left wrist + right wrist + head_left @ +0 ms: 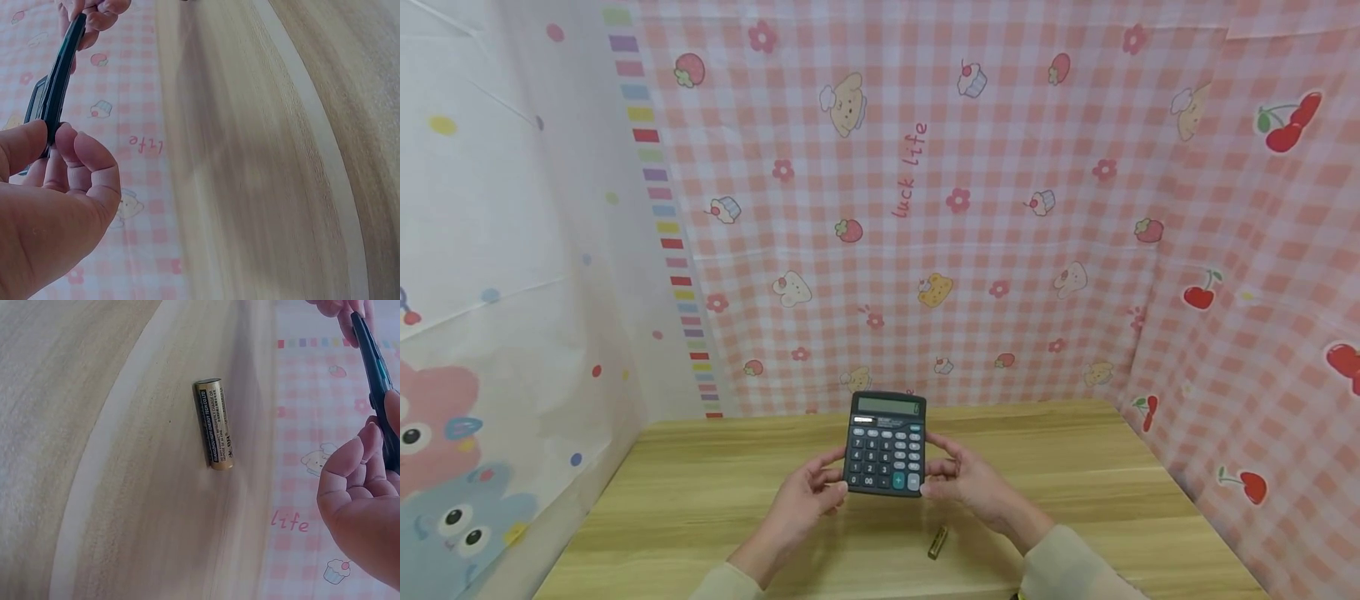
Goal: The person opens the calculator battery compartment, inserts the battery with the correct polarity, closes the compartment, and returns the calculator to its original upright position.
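Note:
A dark calculator [884, 446] is held up between both hands, its keys and display facing the head camera. One digit shows at the right end of the display [887, 407]. My left hand [808, 492] grips the lower left edge, thumb on the front and fingers behind; the left wrist view shows this hand [62, 194] pinching the thin side. On the opposite edge, my right hand [973, 487] holds the lower right corner the same way. A gold battery [214, 424] lies on the table below, nearer the right hand.
The wooden table [700, 500] has a pale front edge strip [319, 125]. Behind it hangs a pink checked cloth [1000, 250], with a white patterned cloth [550, 275] on the left. A small dark and yellow item [1017, 596] peeks in beside the right sleeve.

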`<control>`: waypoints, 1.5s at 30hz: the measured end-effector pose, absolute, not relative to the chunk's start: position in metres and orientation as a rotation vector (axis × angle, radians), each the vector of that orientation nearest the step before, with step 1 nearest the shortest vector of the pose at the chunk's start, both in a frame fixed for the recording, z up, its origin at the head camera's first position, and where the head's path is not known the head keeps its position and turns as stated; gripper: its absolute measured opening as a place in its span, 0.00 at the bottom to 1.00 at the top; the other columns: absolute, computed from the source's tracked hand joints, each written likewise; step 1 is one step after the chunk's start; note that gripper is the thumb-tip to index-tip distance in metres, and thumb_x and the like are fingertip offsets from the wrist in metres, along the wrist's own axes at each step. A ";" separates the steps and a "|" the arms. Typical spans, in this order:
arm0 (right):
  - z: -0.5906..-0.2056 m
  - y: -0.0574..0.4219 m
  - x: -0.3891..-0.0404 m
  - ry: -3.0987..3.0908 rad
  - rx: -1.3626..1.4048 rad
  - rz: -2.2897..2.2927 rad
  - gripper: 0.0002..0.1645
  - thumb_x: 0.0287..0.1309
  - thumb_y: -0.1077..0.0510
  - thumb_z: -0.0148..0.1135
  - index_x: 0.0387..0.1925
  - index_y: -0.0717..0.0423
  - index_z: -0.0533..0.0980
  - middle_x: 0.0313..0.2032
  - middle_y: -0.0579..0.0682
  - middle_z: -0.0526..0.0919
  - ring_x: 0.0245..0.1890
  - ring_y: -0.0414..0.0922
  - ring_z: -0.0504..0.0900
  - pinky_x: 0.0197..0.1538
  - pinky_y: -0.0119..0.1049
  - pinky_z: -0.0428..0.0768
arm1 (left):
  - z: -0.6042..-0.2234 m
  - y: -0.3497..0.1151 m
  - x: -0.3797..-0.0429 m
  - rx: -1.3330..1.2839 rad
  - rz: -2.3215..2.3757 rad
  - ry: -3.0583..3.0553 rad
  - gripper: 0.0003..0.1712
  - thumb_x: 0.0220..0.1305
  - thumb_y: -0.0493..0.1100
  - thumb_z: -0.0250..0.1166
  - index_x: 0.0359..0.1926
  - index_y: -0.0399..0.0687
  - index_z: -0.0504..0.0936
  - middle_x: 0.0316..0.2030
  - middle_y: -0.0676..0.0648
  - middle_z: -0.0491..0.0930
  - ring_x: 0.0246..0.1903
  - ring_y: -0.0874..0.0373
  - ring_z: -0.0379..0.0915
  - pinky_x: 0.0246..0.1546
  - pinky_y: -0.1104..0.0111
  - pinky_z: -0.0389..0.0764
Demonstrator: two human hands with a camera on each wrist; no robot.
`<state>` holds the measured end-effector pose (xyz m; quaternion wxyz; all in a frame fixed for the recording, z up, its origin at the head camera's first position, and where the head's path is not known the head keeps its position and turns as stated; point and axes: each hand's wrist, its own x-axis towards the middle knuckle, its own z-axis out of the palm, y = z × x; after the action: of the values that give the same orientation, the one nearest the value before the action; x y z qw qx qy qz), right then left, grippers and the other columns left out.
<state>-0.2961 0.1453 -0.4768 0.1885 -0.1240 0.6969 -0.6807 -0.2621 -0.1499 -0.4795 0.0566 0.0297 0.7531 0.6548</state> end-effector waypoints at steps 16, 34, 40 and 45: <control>-0.471 0.142 -0.298 1.971 -0.384 -1.888 0.55 0.68 0.61 0.71 0.86 0.54 0.50 0.63 0.62 0.84 0.52 0.44 0.88 0.60 0.45 0.83 | -0.476 -0.155 -0.259 0.057 1.966 2.287 0.35 0.71 0.32 0.66 0.78 0.43 0.70 0.58 0.37 0.87 0.43 0.52 0.82 0.48 0.58 0.87; -0.466 0.140 -0.303 1.963 -0.366 -1.885 0.49 0.75 0.51 0.65 0.85 0.56 0.51 0.53 0.51 0.89 0.50 0.46 0.85 0.54 0.39 0.83 | -0.479 -0.165 -0.257 0.158 1.972 2.233 0.35 0.73 0.30 0.64 0.77 0.34 0.67 0.56 0.34 0.87 0.39 0.54 0.84 0.46 0.61 0.88; -0.466 0.139 -0.303 1.913 -0.362 -1.911 0.47 0.76 0.50 0.63 0.85 0.57 0.53 0.51 0.47 0.89 0.52 0.47 0.85 0.53 0.37 0.83 | -0.480 -0.168 -0.257 0.176 2.004 2.175 0.36 0.72 0.29 0.63 0.78 0.31 0.65 0.56 0.34 0.87 0.41 0.53 0.86 0.49 0.59 0.90; -0.467 0.139 -0.305 1.872 -0.362 -1.938 0.44 0.78 0.50 0.61 0.84 0.58 0.55 0.51 0.45 0.88 0.52 0.47 0.85 0.52 0.35 0.83 | -0.480 -0.170 -0.256 0.200 2.034 2.128 0.36 0.72 0.28 0.62 0.78 0.30 0.63 0.55 0.34 0.87 0.42 0.51 0.88 0.49 0.60 0.90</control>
<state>-0.3048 0.1388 -0.4670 0.2099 -0.1302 0.6732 -0.6970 -0.2558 -0.1701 -0.4796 0.0953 0.0674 0.7180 0.6861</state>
